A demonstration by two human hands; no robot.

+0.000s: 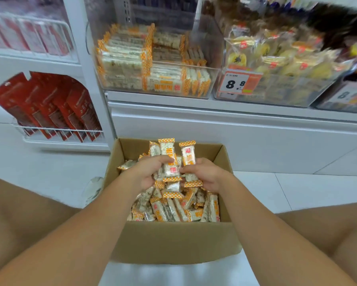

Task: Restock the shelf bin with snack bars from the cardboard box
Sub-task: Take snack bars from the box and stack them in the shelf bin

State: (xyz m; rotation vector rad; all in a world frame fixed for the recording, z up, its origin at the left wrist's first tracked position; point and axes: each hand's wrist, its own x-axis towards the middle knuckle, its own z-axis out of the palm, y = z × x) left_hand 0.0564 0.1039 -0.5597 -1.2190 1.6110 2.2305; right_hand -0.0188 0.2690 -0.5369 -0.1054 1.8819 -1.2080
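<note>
A: Take the cardboard box point(173, 240) as the marker; where does everything sit?

B: Above and beyond the box is the white shelf point(214, 106); on it, straight up from the box, stands the clear shelf bin point(152, 79), already partly stacked with the same orange-and-white bars; further along the shelf to the right of that is a second bin point(276, 89) of yellow packets with a price tag point(238, 82).

A: And inside the box?

B: A loose heap of snack bars point(173, 209); over the heap, the left hand point(146, 174) is clenched round a bunch of bars point(168, 159) standing on end; the right hand point(204, 174) grasps one or two more against them.

A: What could go wrong?

B: I'd judge the bunch is the weak point; the wrappers look slick and the bars stick up unevenly, so a lift to the bin may let an outer one slide free, back into the box or onto the floor; loose bars dropped in could also upset the neat rows.
</note>
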